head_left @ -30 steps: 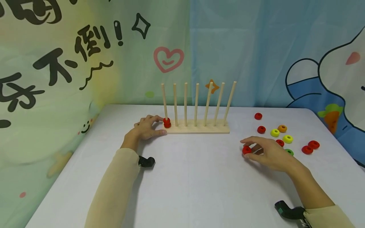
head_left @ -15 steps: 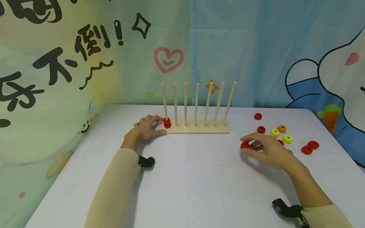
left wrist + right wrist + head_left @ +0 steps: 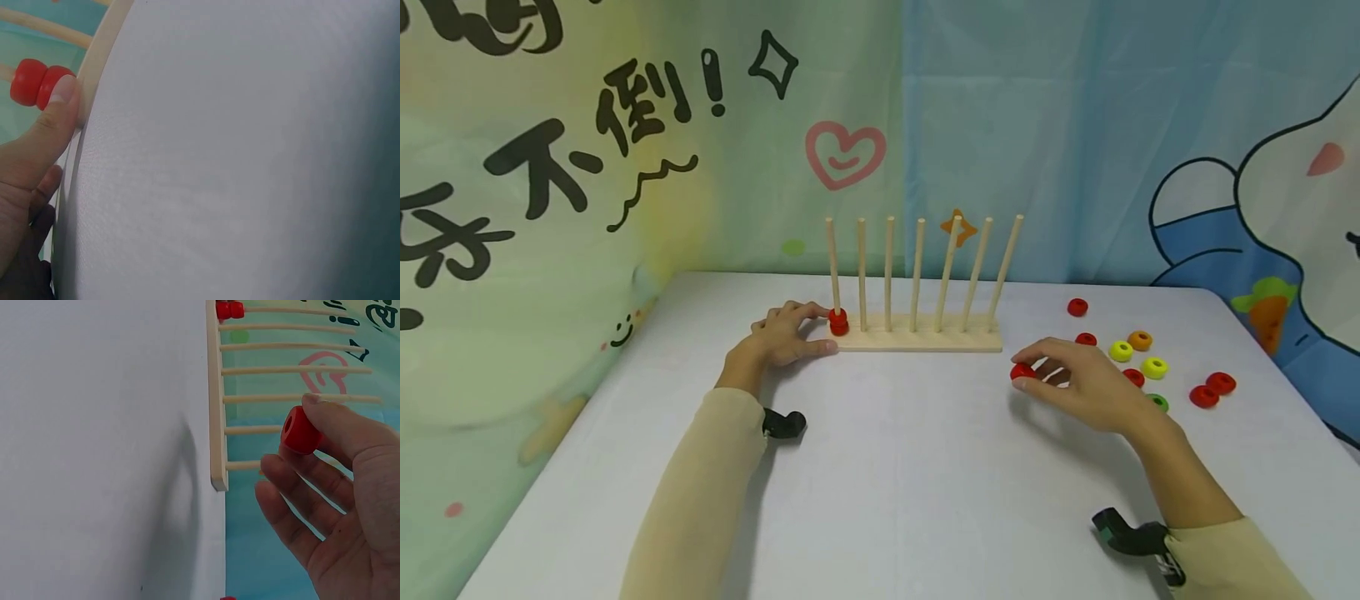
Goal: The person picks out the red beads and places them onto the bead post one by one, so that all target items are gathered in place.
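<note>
A wooden peg stand (image 3: 919, 337) with several upright pegs stands at the back of the table. Two red beads (image 3: 838, 322) are stacked at the foot of its leftmost peg. My left hand (image 3: 786, 335) holds the stand's left end, thumb at the front corner and index finger toward the back. In the left wrist view the thumb (image 3: 53, 119) lies along the base, overlapping the lower bead. Right of the stand, my right hand (image 3: 1078, 379) pinches another red bead (image 3: 301, 431) between thumb and index finger, raised over the table. Its other fingers are spread and loosely bent.
Loose beads lie on the right of the white table (image 3: 895, 483): several red ones such as a bead (image 3: 1204, 396), two yellow ones (image 3: 1154, 367), an orange one (image 3: 1139, 340) and a green one (image 3: 1158, 403), partly hidden. A printed curtain (image 3: 992, 125) hangs behind.
My right hand has moved left and slightly up toward the stand with the pinched red bead, uncovering more of the loose beads. The left hand has stayed at the stand's end.
</note>
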Tool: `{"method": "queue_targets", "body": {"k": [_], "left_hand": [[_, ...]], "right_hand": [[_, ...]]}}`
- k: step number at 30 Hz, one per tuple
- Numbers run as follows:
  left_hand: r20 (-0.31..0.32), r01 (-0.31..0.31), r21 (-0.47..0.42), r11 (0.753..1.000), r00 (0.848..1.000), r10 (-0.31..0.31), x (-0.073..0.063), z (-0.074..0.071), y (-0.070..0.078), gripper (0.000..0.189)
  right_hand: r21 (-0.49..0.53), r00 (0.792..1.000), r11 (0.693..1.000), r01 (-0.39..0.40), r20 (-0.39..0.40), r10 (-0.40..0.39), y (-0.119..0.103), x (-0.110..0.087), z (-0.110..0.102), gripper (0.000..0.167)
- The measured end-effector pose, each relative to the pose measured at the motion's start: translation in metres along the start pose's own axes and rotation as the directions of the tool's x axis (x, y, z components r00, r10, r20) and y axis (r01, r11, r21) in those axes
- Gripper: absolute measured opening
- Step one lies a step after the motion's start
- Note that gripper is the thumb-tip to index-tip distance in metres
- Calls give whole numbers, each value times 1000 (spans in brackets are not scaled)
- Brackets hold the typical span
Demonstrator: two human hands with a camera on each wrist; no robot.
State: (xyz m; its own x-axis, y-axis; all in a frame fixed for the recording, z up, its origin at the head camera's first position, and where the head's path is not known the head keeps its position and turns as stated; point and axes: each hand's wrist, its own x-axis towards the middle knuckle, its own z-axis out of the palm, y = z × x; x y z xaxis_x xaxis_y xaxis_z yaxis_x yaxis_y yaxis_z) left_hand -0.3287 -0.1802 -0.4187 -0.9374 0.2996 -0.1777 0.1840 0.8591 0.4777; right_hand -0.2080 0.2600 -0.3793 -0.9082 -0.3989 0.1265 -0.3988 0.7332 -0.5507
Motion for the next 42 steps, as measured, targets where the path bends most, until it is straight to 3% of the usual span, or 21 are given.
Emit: {"method": "queue_targets", "body": {"k": [12,22,32,42], "left_hand": [[6,0,-4,1000,1000,0,0,-2,0,71],[10,6,-13,1000,1000,-6,-2,-4,3,69],[10,7,-18,1000,1000,-7,-2,-2,4,68],[2,0,-15,1000,1000,0,-3,-3,2,67]], "right_hand": [[39,997,997,72,-28,-71,-14,19,7,29],[194,980,966,172,-135,-147,-23,33,15,30],[254,963,942,219,-213,-166,-65,37,13,36],[321,965,920,225,-205,-165,-79,52,22,38]]}}
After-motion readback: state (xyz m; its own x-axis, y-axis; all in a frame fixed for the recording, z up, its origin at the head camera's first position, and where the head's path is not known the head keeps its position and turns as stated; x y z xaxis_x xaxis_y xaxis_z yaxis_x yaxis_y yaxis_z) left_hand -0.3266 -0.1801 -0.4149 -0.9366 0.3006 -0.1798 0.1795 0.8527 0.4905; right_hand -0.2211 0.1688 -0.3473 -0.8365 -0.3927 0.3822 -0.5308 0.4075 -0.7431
